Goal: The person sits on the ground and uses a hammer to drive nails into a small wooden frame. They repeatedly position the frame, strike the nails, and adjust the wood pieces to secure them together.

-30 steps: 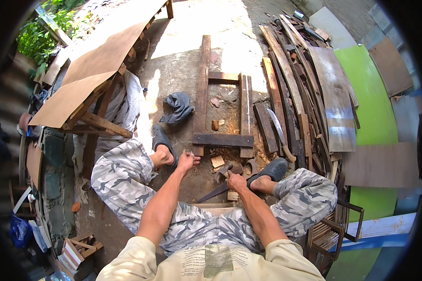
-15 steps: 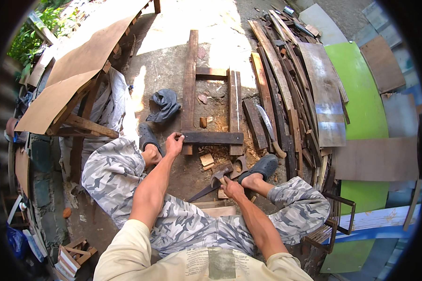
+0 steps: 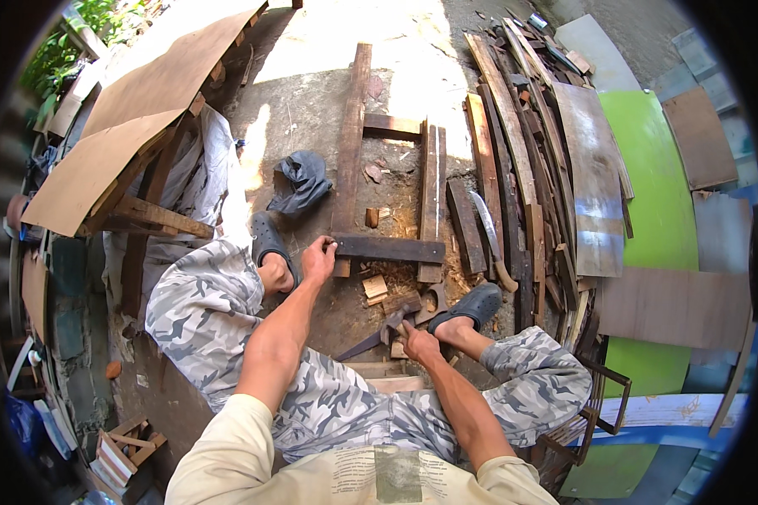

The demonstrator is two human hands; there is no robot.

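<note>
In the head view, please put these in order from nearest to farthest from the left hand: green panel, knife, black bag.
1. Black bag: on the ground, just beyond the left hand.
2. Knife: to the right, past the wooden frame.
3. Green panel: far right.

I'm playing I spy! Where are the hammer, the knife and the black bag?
Hammer (image 3: 394, 321): head camera view, on its head.
Knife (image 3: 487, 224): head camera view, on its blade.
Black bag (image 3: 303, 183): head camera view, on its crumpled middle.
</note>
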